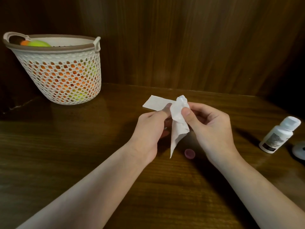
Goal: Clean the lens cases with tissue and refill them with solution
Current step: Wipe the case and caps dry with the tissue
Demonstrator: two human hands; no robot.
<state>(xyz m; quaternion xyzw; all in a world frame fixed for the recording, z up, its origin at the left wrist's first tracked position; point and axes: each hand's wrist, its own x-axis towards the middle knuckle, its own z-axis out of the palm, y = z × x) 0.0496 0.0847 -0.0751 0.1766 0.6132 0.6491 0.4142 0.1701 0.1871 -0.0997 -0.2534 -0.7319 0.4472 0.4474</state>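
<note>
A crumpled white tissue (179,123) hangs between both hands above the wooden table (82,154). My right hand (212,129) pinches the tissue near its top with thumb and fingers. My left hand (148,131) is closed around a pinkish lens case (165,129), which shows only in glimpses under the fingers and touches the tissue. A small purple cap (189,153) lies upturned on the table under my hands. A white solution bottle (279,134) stands at the right.
A folded white tissue (155,103) lies flat behind my hands. A white perforated basket (64,70) with orange and green items stands at the back left. A white round object (299,150) sits at the right edge. A wooden wall rises behind the table.
</note>
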